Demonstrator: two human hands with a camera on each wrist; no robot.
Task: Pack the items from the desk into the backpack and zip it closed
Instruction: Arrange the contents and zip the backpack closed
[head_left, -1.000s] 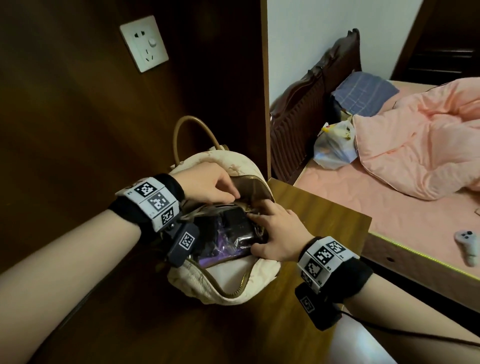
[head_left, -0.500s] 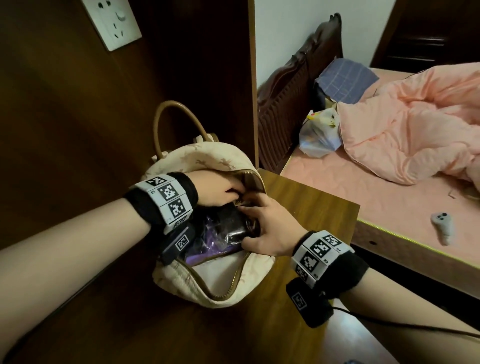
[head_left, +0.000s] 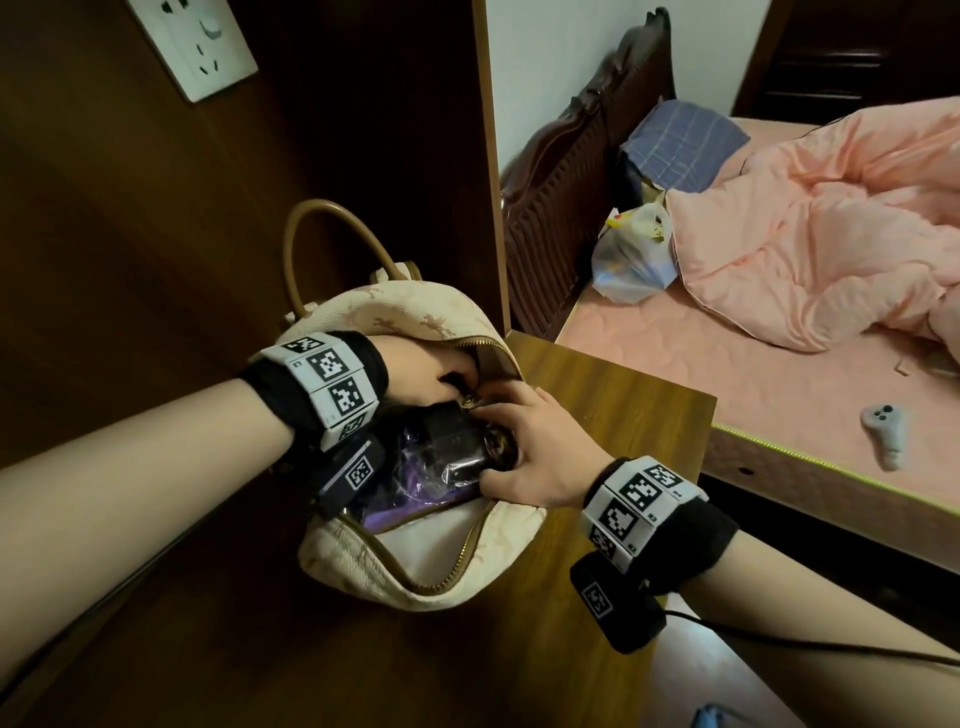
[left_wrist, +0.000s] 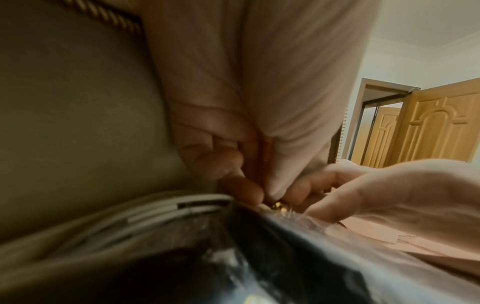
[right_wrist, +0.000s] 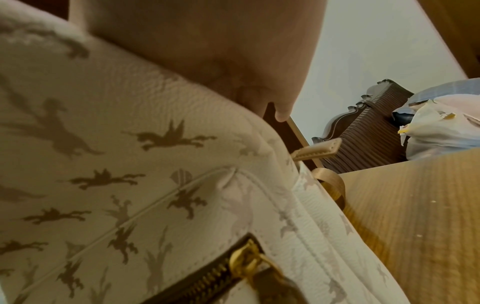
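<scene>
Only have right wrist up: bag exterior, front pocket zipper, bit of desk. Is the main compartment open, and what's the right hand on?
Observer: It's open. In the head view the backpack has its main zip wide apart, and the right hand grips a black packet, wrapped in clear plastic, at the mouth.
Operator: Left hand?
Observer: The left hand pinches the upper rim of the opening, next to the gold zip slider.
Operator: Anything else inside?
Observer: A purple item lies under the packet, and the left wrist view shows a white cable along the inner wall.
</scene>
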